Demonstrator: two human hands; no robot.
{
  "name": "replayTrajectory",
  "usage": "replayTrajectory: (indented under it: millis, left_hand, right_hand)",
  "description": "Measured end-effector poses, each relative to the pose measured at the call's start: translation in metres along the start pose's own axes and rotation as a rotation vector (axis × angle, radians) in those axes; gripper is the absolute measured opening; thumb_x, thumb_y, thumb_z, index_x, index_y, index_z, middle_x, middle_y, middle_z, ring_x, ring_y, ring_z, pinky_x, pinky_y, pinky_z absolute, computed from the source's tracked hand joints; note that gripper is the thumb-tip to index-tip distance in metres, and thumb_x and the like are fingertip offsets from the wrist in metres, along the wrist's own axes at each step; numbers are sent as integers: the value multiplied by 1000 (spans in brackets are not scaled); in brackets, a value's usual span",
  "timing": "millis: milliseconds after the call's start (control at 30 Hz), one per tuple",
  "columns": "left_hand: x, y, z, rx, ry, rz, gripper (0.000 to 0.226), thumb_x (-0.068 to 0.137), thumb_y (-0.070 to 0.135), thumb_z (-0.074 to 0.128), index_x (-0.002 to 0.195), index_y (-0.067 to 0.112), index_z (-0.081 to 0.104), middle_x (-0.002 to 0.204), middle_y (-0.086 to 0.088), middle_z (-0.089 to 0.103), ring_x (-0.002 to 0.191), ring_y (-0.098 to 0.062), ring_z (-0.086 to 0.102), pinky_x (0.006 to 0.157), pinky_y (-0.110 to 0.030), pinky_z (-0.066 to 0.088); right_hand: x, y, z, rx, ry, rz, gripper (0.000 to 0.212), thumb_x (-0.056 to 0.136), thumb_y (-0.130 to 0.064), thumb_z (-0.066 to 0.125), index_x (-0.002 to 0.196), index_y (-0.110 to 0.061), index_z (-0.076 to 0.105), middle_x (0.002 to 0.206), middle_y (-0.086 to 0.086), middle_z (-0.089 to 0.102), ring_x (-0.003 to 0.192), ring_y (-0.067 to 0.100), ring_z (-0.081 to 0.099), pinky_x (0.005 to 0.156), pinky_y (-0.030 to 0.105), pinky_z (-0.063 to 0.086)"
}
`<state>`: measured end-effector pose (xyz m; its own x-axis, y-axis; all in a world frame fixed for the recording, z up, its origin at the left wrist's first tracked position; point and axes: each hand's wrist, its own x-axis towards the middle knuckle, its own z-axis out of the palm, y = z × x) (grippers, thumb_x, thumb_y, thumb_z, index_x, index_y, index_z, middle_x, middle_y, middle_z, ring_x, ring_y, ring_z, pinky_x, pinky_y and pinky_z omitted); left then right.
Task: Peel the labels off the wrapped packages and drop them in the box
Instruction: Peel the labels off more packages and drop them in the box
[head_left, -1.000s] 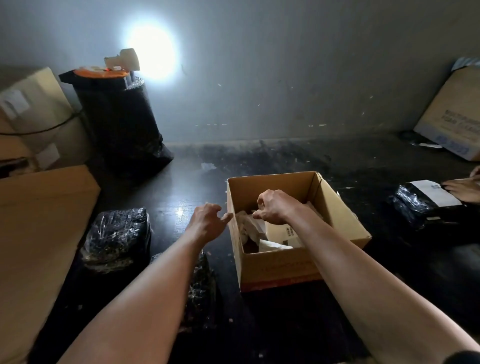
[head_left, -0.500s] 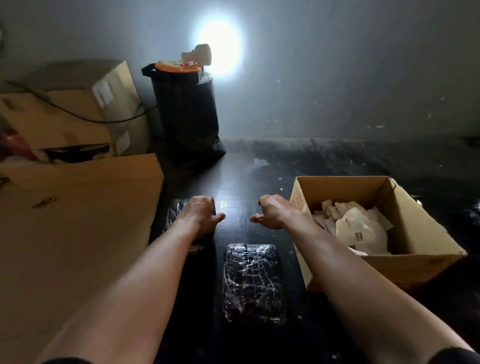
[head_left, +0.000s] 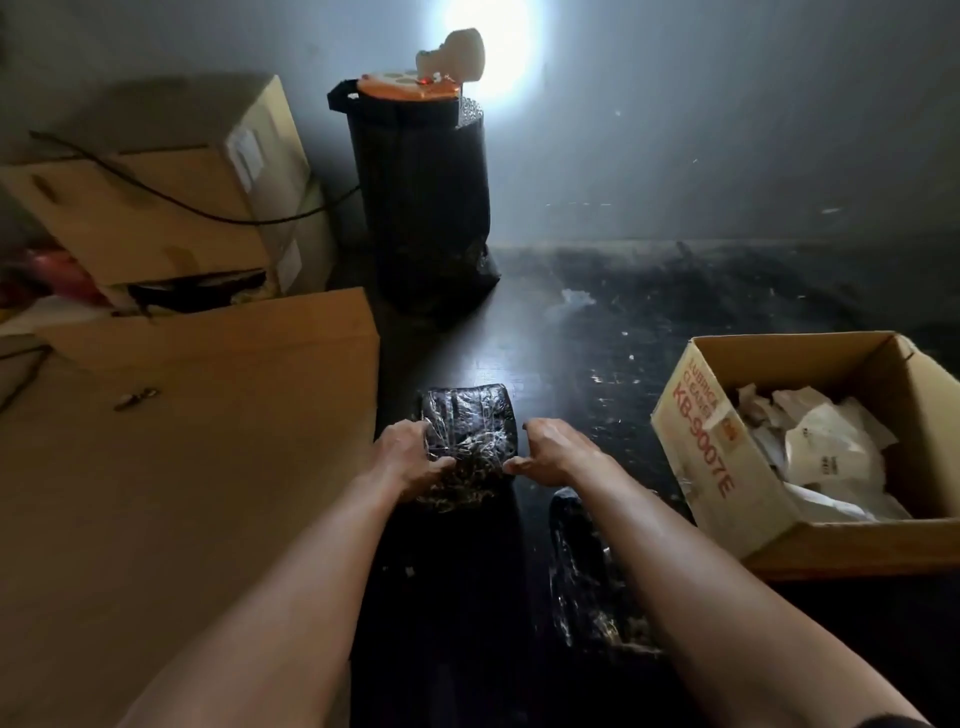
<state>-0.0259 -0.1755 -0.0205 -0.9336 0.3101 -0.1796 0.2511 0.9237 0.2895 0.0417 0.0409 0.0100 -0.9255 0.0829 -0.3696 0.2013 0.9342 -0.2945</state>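
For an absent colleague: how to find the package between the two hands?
Find the open box with red print on the right. Left of it, two black wrapped packages lie on the floor. Yours is the farther package, between the left hand and right hand; the nearer package lies partly under the right forearm.

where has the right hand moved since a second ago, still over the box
Yes. The right hand was above the cardboard box; now it is clear of it, to the box's left, at the black wrapped package.

Dim storeroom: stacked cardboard cartons (head_left: 171, 208), scuffed dark floor (head_left: 649, 312), bare wall (head_left: 727, 130).
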Motion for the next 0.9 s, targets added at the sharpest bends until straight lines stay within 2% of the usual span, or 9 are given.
replayTrajectory:
  millis: [100,167,200,267,333,467,567,700,900]
  left_hand:
    - [6,-13,12,-132,-20,-54,90,76,59,79,144,10,50,132,-11,62,123,-27,58,99,-34,47]
    - [8,-19,16,-232,-79,-108,115,70,62,82,157,8,29,150,-14,48,137,-30,47,110,-36,41]
    - [9,-22,19,-285,-123,-133,124,68,60,84,160,10,18,156,-15,41,142,-31,41,113,-37,38]
    - [13,-28,26,-402,-204,-170,137,63,53,91,162,17,4,161,-13,34,146,-31,36,116,-35,34]
    - [19,-34,33,-512,-246,-192,145,57,46,96,162,25,-3,163,-10,29,148,-28,32,117,-32,31]
    - [29,-39,41,-600,-293,-201,150,53,39,99,160,35,-7,166,-5,23,150,-25,28,117,-31,29]
    - [33,-41,43,-635,-322,-182,149,56,36,98,159,34,-9,167,-4,19,151,-25,24,118,-32,28]
    - [29,-44,44,-657,-349,-166,149,58,37,97,159,31,-12,167,-4,17,151,-25,23,112,-28,28]
    - [-4,-54,42,-711,-358,-102,150,56,38,98,159,29,-10,167,-5,14,152,-24,20,119,-32,25]
  right_hand:
    - [18,0,13,80,-32,-17,74,79,-59,76,130,-11,51,134,13,59,121,33,57,94,39,49]
    - [29,1,19,155,-48,-19,94,68,-63,83,140,-16,43,140,11,57,125,30,56,102,44,49]
    - [33,1,20,191,-62,-14,107,64,-63,85,146,-17,35,144,12,54,128,30,54,104,44,48]
    - [40,1,22,261,-120,-9,136,60,-62,88,159,-19,7,155,14,42,138,31,46,112,45,42]
    - [46,1,28,322,-170,-16,149,60,-59,90,158,-22,-16,161,15,33,144,31,39,116,44,37]
    - [55,9,36,393,-218,13,153,61,-59,89,155,-25,-26,165,12,24,148,28,32,120,41,31]
    - [56,10,38,418,-205,24,151,60,-58,90,156,-27,-23,165,11,25,149,28,32,119,40,31]
    - [47,4,38,456,-194,38,145,66,-49,90,157,-27,-20,165,13,24,149,30,30,117,36,30]
    - [5,-9,49,458,-144,50,141,68,-49,89,158,-27,-17,164,14,26,148,31,31,114,33,32]
